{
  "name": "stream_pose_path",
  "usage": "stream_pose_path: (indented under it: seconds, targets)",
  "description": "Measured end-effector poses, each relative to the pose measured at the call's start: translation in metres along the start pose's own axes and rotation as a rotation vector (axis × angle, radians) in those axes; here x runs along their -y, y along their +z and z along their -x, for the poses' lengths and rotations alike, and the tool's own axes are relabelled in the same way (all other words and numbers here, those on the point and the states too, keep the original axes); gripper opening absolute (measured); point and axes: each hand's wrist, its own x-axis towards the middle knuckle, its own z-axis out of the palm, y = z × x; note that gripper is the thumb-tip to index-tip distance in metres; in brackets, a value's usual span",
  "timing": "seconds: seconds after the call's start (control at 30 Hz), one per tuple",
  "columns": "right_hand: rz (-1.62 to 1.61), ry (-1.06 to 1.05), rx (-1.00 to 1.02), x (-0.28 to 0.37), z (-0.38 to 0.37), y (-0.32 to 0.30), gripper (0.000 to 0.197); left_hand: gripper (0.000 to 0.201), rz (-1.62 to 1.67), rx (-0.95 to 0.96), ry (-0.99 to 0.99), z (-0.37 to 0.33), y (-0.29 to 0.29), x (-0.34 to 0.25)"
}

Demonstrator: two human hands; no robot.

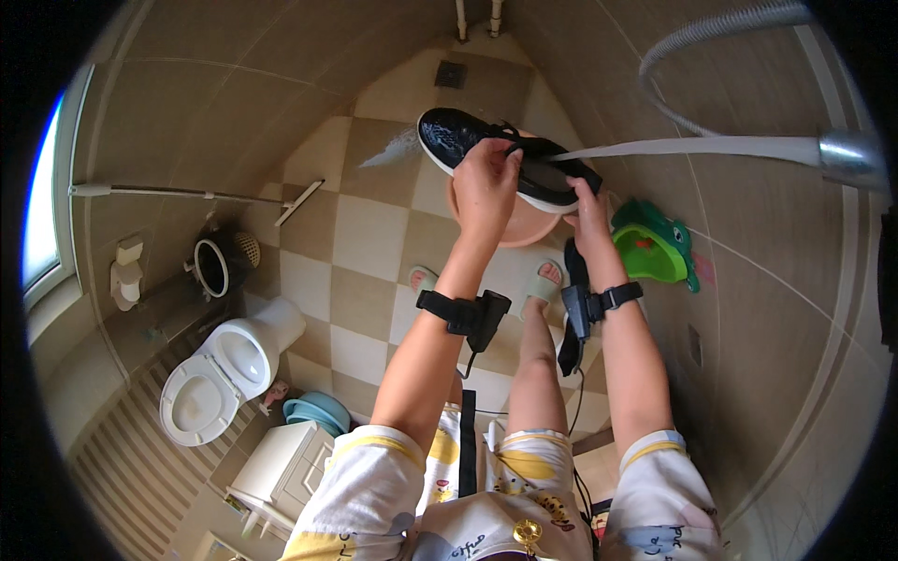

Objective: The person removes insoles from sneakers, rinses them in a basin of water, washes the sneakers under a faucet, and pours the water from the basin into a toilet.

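A wet black shoe [454,133] with a white sole is held up in both hands, its toe pointing left and its opening facing up. My left hand [486,185] pinches it near the laces and tongue. My right hand [589,222] grips the heel end, with the thumb at the collar. From the metal spout [849,157] at the right, a stream of water [697,147] runs into the shoe's opening. Some water sprays off beyond the toe onto the floor. Beneath the shoe stands a pink basin [526,230], partly covered by the shoe and my hands.
A green frog-shaped child's urinal [655,252] is at the right wall. Behind my right wrist is a long black object [569,351], partly hidden. On the left are a toilet [245,360], a floor squeegee [301,202] and blue basins [318,411]. A drain [451,75] lies at the far end.
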Motion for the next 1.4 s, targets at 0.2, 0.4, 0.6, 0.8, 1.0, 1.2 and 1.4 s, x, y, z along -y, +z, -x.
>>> stream_pose_path:
  seconds: [0.2, 0.4, 0.6, 0.8, 1.0, 1.2, 1.4]
  targets:
    - [-0.258, 0.123, 0.183, 0.005, -0.015, 0.001, 0.045, 0.016, 0.128, 0.040, -0.009, 0.002, -0.003, -0.014]
    - [0.070, -0.360, 0.339, -0.043, -0.033, 0.013, 0.042, 0.017, 0.231, -0.018, -0.070, 0.004, -0.023, -0.013]
    - [-0.224, 0.008, 0.151, -0.053, -0.025, -0.007, 0.040, 0.016, 0.196, 0.108, -0.042, 0.021, -0.005, -0.007]
    - [-0.202, 0.110, 0.215, -0.025, -0.013, 0.008, 0.050, 0.016, 0.106, 0.039, -0.015, 0.011, -0.015, -0.008]
    - [0.007, -0.061, 0.064, -0.001, -0.003, -0.030, 0.047, 0.015, 0.497, 0.098, -0.184, 0.013, -0.011, -0.019]
    - [0.258, -0.479, -0.043, 0.068, 0.096, -0.045, 0.051, 0.020, 0.441, 0.141, -0.338, 0.031, -0.037, 0.008]
    - [0.247, -1.124, -0.054, 0.245, 0.253, -0.056, 0.087, 0.020, 0.459, 0.219, -0.291, 0.026, -0.024, 0.001]
